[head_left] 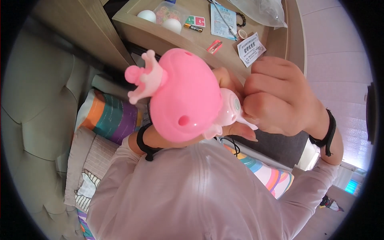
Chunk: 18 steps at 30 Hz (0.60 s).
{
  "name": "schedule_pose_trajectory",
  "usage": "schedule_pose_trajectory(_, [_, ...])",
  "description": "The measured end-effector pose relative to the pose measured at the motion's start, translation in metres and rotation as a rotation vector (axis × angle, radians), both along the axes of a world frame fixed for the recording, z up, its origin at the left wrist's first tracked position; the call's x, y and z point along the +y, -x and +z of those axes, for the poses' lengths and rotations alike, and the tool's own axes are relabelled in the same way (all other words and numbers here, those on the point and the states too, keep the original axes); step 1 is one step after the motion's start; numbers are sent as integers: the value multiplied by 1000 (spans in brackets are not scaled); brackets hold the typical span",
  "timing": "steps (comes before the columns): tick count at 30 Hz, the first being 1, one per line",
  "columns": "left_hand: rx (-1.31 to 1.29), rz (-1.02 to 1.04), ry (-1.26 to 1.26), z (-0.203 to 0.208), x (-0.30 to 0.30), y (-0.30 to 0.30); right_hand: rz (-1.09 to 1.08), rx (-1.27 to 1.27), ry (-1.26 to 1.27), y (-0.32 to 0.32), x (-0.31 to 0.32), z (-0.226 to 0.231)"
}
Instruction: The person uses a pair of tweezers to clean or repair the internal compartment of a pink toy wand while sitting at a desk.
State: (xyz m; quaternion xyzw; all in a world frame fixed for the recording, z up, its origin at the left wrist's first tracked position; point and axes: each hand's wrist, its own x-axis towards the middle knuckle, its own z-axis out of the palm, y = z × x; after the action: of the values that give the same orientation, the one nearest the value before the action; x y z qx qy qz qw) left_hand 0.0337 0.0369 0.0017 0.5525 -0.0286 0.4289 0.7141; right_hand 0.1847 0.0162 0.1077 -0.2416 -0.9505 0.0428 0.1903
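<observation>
Pink toy (182,100) gripped underneath by left hand (232,128); right hand (276,96) fisted at its base.

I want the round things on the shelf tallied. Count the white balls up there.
2. One white ball lies at the wooden shelf's left end; the other white ball lies just right of it, by the bag of coloured bands. More may be hidden.
</observation>
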Motion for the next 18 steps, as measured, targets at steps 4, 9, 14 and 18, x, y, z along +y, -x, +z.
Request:
schedule_pose_trajectory(4, [178,88,113,20,-8,3,-20,8,74,1,1,1])
schedule_pose_trajectory(9, [-31,92,190,11,-11,-5,-88,35,200,-2,2,5])
schedule_pose_trajectory(14, [70,186,65,16,-6,1,-95,23,48,-7,0,0])
schedule_pose_trajectory(18, [43,162,152,16,-11,-2,-25,-67,-90,-6,-1,0])
